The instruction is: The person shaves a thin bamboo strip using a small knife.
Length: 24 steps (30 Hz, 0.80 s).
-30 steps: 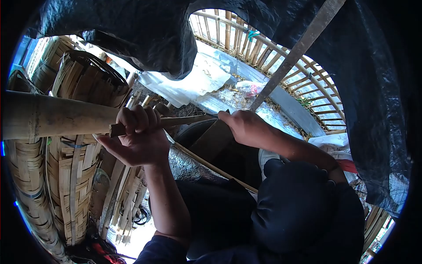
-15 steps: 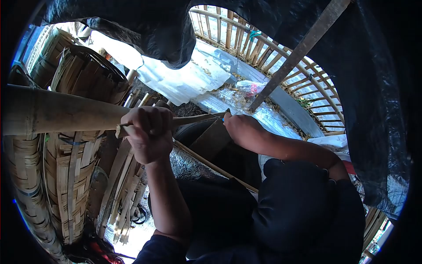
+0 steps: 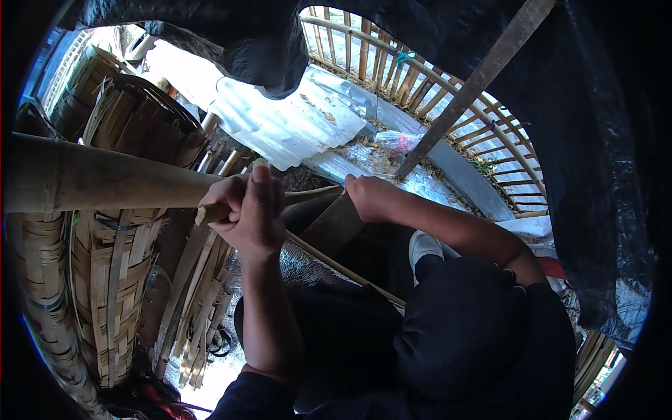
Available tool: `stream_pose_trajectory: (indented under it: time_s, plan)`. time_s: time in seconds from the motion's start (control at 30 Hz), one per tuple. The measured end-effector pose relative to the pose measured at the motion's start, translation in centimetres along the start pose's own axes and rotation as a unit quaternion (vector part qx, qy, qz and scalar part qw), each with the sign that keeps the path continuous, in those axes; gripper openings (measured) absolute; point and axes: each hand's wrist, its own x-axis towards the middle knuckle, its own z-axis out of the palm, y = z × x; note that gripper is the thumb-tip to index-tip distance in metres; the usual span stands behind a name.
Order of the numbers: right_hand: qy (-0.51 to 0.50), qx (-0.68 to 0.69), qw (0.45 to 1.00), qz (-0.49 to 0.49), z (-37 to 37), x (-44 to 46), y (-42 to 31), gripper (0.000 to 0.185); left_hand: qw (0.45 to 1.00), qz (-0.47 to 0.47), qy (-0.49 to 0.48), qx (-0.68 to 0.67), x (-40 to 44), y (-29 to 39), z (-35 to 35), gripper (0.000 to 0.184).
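Observation:
A narrow wooden handle or strip [image 3: 212,214] runs through the closed fingers of my left hand [image 3: 250,210], its blunt end sticking out on the left and its thin part reaching right. The left thumb points up. My right hand [image 3: 369,199] is closed at the far end of that strip, beside the top of a flat brown board [image 3: 336,222]; what its fingers pinch is hidden. A thick bamboo pole [image 3: 112,178] comes in from the left and ends behind my left hand.
Woven bamboo baskets [image 3: 115,294] and upright split strips [image 3: 199,308] stand at left. Black plastic sheeting [image 3: 595,140] hangs above and at right. A slanting bar [image 3: 476,87] crosses before a bamboo fence [image 3: 420,91]. White corrugated sheets [image 3: 280,115] lie beyond my hands.
My left hand has moved right and turned, its thumb now raised, still around the strip. My right hand has shifted slightly left. A white shoe shows more by the right knee.

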Motion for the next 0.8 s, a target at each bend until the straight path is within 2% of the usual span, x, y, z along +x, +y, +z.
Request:
stream_pose_trajectory:
  time_s: [0.2, 0.37, 0.43, 0.53, 0.67, 0.73, 0.8]
  plan:
    - [-0.083, -0.008, 0.996, 0.022, -3.9, -4.3, -0.5, 0.02, 0.994, -0.046, 0.096, -0.025, 1.1, -0.5, -2.8, 0.04]
    - [-0.051, 0.006, 0.998, 0.032, -0.7, -2.2, 2.4, 0.016, 0.996, -0.051, 0.046, -0.058, 1.0, -0.3, -1.3, 0.047]
    - [-0.018, 0.027, 0.999, 0.01, 1.1, -0.8, 3.6, 0.016, 0.998, -0.022, -0.014, -0.056, 0.6, -0.5, -1.0, 0.038]
    - [-0.023, 0.055, 0.998, 0.018, 1.0, 0.1, 4.4, 0.017, 0.998, -0.002, -0.032, -0.048, 0.4, -0.4, -0.8, 0.037]
    - [0.007, 0.036, 0.999, 0.018, -1.1, -0.5, 3.6, 0.019, 0.998, -0.03, 0.002, -0.061, 0.7, -0.3, -1.5, 0.037]
    - [0.036, 0.102, 0.992, 0.069, -3.3, -1.7, 1.1, 0.023, 0.997, -0.031, 0.07, 0.008, 1.0, -0.6, -2.0, 0.037]
    - [0.002, 0.122, 0.992, 0.037, -4.8, -3.0, -1.1, 0.025, 0.997, -0.045, 0.06, -0.026, 1.2, -0.5, -2.1, 0.038]
